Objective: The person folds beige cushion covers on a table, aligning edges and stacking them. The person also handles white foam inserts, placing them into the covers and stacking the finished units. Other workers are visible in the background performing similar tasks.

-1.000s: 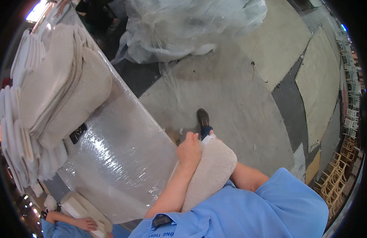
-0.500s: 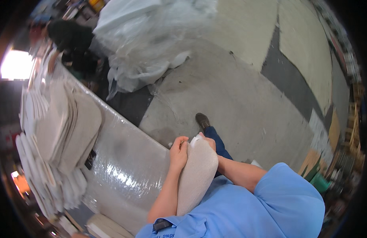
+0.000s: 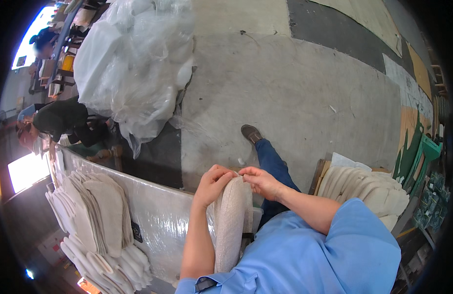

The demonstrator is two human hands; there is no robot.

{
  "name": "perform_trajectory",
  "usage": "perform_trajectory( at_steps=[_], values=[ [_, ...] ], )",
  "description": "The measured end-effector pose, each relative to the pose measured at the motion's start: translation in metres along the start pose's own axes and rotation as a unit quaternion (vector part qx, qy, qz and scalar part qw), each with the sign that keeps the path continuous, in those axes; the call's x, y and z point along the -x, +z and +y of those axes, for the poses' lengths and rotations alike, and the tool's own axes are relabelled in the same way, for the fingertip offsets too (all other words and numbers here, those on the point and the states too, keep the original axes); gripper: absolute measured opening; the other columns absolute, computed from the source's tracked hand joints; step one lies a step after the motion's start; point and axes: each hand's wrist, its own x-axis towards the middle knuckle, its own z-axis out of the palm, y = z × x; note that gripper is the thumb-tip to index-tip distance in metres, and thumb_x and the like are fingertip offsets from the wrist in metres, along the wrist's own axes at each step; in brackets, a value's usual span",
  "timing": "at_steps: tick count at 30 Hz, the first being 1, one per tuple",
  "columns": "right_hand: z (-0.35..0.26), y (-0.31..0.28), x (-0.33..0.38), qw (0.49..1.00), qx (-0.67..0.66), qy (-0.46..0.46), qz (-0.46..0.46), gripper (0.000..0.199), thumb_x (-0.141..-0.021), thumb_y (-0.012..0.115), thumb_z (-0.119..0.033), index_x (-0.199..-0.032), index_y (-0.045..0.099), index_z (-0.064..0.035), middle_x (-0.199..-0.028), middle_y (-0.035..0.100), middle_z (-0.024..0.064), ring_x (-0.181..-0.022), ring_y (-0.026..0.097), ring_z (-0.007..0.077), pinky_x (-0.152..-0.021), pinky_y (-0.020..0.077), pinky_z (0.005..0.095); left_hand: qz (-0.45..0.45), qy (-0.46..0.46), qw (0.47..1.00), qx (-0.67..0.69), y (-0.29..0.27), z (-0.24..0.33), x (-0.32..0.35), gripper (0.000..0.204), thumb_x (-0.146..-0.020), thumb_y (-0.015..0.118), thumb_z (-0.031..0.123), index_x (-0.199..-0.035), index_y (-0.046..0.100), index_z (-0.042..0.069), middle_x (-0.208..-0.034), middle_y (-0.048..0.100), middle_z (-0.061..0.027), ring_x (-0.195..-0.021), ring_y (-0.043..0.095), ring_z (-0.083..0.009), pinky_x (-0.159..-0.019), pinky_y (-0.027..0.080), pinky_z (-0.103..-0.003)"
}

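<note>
We have our left hand and right hand pinching the beige cushion at its top end; cushion on edge before our blue shirt, beside plastic-wrapped desk.

White plastic-wrapped bundle on grey floor; dark-clad person left; green object far right.

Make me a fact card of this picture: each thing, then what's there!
Left hand: holds a beige cushion by its upper end
Right hand: at that end too; any pinched bit too small to tell
Plastic-wrapped table: bears stacked cushions
Floor: brown shoe, white plastic-covered heap
Beside right forearm: another cushion pile
</note>
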Motion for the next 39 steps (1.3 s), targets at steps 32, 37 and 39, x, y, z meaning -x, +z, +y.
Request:
perform_trajectory(
  at_steps=[32, 37, 39],
  values=[
    [0.041, 0.039, -0.010, 0.974, -0.114, 0.012, 0.195, 0.016, -0.110, 0.053, -0.022, -0.112, 0.064, -0.0108, -0.104, 0.067, 0.0027, -0.094, 0.062, 0.0160, -0.088, 0.0503, 0.0338, -0.302, -0.171, 0.903, -0.252, -0.002, 0.026, -0.083, 0.033, -0.099, 0.069, 0.026, -0.098, 0.078, -0.005, -0.080, 0.075, -0.0188, -0.071, 0.078, -0.0277, -0.062, 0.062, -0.041],
    [0.014, 0.068, -0.007, 0.970, -0.134, 0.051, 0.194, 0.026, -0.110, 0.047, -0.021, -0.121, 0.065, -0.0055, -0.109, 0.069, 0.0107, -0.099, 0.069, 0.0236, -0.090, 0.0574, 0.0424, -0.323, -0.180, 0.907, -0.202, -0.006, 0.024, -0.083, 0.035, -0.097, 0.075, 0.030, -0.097, 0.078, -0.005, -0.079, 0.074, -0.0173, -0.066, 0.075, -0.0268, -0.059, 0.061, -0.039],
    [0.017, 0.066, -0.012, 0.967, -0.147, 0.056, 0.198, 0.031, -0.109, 0.046, -0.021, -0.125, 0.065, -0.0038, -0.110, 0.070, 0.0133, -0.099, 0.071, 0.0260, -0.088, 0.0595, 0.0446, -0.351, -0.185, 0.901, -0.177, -0.005, 0.025, -0.087, 0.036, -0.097, 0.076, 0.032, -0.095, 0.078, -0.004, -0.075, 0.073, -0.0142, -0.060, 0.072, -0.0246, -0.058, 0.059, -0.037]
  ],
)
